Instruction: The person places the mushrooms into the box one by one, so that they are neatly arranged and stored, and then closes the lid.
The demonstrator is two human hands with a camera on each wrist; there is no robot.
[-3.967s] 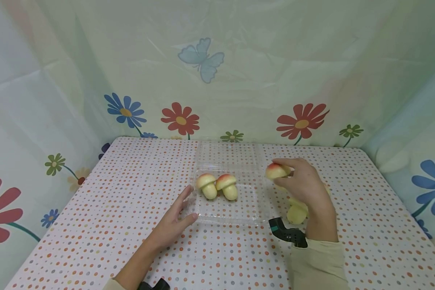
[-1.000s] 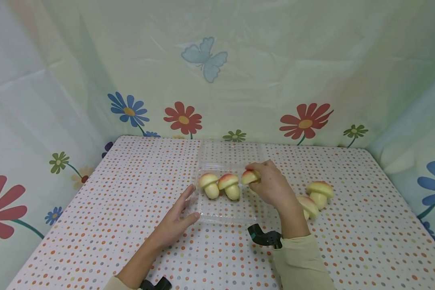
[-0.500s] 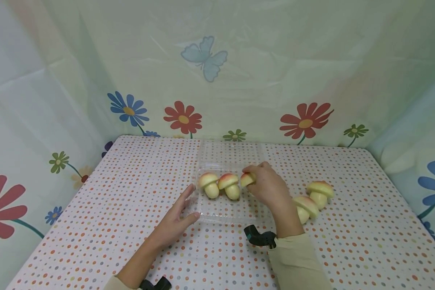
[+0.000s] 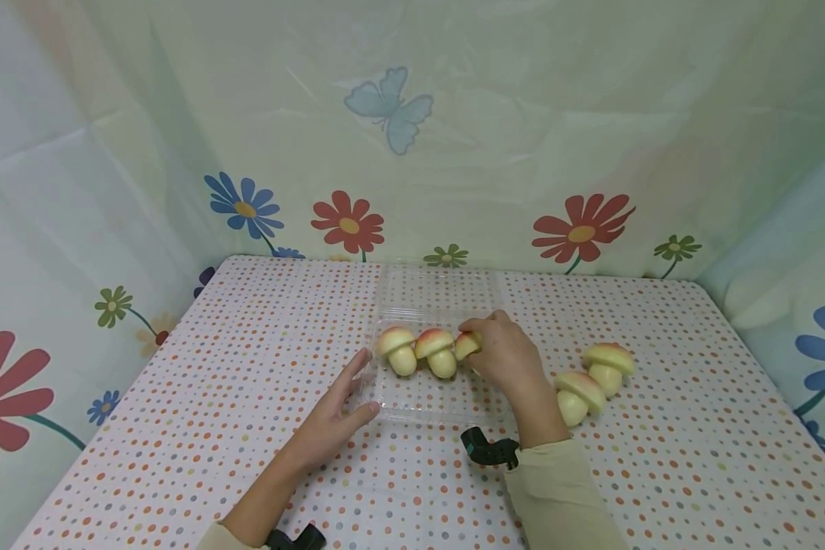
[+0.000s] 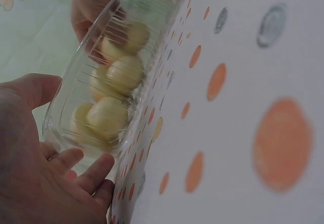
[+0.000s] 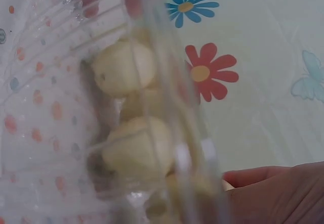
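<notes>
A clear plastic clamshell box (image 4: 412,405) lies with its lid folded back. Inside stand two toy mushrooms, a left one (image 4: 397,351) and a middle one (image 4: 437,353), with yellow stems and reddish caps. My right hand (image 4: 512,359) reaches into the box's right side and holds a third mushroom (image 4: 467,345) by its cap, next to the middle one; its stem is mostly hidden. At the box's left wall rests my left hand (image 4: 333,416), thumb and fingers spread. In the left wrist view its thumb (image 5: 43,88) touches the rim.
Two more mushrooms, a nearer one (image 4: 579,397) and a farther one (image 4: 608,367), lie together on the dotted tablecloth (image 4: 687,428) right of the box. The transparent lid (image 4: 436,289) lies behind the box. A flowered curtain (image 4: 467,153) closes off the back and sides.
My right hand has carried the third mushroom leftward from the loose ones into the box. Over the last second it has shifted slightly left and lower. My left hand has stayed at the box's left wall.
</notes>
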